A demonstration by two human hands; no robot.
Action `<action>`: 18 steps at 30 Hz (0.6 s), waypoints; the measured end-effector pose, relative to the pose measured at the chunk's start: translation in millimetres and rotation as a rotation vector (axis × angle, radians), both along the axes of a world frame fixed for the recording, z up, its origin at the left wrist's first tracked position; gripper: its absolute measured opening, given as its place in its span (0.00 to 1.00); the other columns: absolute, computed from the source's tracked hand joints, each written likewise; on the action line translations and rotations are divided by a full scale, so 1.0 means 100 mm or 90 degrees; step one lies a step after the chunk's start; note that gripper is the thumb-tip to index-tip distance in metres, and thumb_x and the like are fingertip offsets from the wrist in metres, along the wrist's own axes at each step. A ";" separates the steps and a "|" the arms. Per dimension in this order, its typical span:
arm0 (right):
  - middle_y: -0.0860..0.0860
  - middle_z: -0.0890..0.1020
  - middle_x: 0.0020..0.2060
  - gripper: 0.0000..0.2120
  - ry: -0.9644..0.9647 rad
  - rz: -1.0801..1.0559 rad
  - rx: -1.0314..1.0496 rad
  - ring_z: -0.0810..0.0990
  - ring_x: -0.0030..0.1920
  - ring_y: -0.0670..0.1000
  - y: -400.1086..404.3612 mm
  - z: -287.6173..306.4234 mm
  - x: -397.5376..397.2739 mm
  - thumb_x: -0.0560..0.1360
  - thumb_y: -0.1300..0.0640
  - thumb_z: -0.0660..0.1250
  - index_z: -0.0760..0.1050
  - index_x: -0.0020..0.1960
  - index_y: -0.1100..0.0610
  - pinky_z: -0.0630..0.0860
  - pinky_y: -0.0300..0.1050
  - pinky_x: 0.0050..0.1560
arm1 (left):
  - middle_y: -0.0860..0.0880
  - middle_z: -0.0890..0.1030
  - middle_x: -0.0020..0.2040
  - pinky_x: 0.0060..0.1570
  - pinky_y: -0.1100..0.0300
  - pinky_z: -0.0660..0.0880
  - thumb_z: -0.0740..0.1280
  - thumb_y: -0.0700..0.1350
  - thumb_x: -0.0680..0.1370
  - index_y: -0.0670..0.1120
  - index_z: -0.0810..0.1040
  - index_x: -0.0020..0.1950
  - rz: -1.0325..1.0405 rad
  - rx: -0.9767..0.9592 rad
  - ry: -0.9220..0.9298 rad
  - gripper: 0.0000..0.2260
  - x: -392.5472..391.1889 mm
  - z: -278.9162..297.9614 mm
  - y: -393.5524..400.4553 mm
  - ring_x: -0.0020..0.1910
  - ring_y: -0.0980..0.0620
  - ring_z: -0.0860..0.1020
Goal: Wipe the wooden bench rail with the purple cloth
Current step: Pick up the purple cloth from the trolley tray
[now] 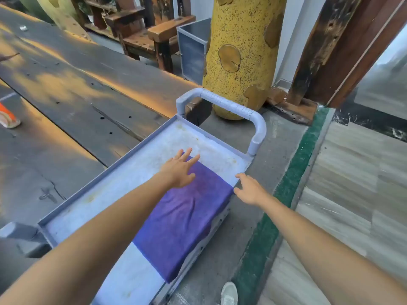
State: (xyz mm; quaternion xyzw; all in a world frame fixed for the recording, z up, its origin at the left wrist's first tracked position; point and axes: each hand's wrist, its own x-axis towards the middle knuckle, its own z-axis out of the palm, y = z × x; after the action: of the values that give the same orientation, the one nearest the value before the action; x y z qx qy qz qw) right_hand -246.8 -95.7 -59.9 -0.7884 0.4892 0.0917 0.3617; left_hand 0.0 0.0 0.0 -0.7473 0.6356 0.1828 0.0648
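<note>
My left hand (179, 170) lies flat and released, fingers spread, on the far end of the purple cloth (185, 219); my right hand (248, 190) is loosely curled at the cloth's right edge, where it drapes over the rim of the grey cart tray (123, 186), and I cannot tell whether it pinches it. I judge pickup comes first: I gather the cloth into a firm wad before heading left to the dark wooden bench rail (92, 100).
</note>
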 end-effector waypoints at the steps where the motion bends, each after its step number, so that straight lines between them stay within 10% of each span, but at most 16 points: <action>1: 0.57 0.68 0.74 0.28 -0.020 -0.027 0.016 0.71 0.69 0.59 -0.02 -0.08 0.00 0.81 0.54 0.62 0.58 0.79 0.55 0.72 0.53 0.63 | 0.48 0.46 0.83 0.74 0.46 0.63 0.56 0.52 0.81 0.54 0.50 0.81 -0.004 0.016 -0.003 0.29 -0.02 -0.05 -0.05 0.81 0.44 0.45; 10: 0.58 0.76 0.64 0.40 -0.168 -0.123 0.191 0.75 0.67 0.58 -0.06 -0.53 0.01 0.79 0.60 0.69 0.51 0.80 0.35 0.73 0.44 0.56 | 0.51 0.58 0.80 0.66 0.44 0.71 0.58 0.46 0.80 0.53 0.59 0.79 -0.009 0.026 0.005 0.26 -0.33 -0.46 -0.38 0.78 0.45 0.55; 13: 0.57 0.81 0.41 0.36 -0.193 -0.138 0.137 0.80 0.47 0.52 -0.09 -0.58 -0.03 0.78 0.62 0.70 0.60 0.77 0.37 0.70 0.31 0.38 | 0.53 0.58 0.80 0.69 0.44 0.68 0.58 0.45 0.80 0.53 0.57 0.80 -0.043 0.042 0.038 0.27 -0.51 -0.50 -0.50 0.79 0.45 0.54; 18: 0.48 0.80 0.33 0.16 -0.202 -0.133 0.137 0.80 0.41 0.47 -0.24 -0.42 -0.05 0.73 0.60 0.70 0.78 0.59 0.49 0.71 0.36 0.40 | 0.55 0.59 0.80 0.70 0.42 0.66 0.61 0.48 0.78 0.54 0.63 0.77 -0.118 0.121 0.065 0.26 -0.66 -0.54 -0.66 0.80 0.44 0.49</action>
State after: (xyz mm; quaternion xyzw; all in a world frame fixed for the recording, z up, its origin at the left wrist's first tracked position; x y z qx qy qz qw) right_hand -251.9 -119.4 -102.4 -0.6946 0.4927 -0.0202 0.5238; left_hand -66.5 -65.7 -53.8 -0.6656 0.6839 0.2737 0.1195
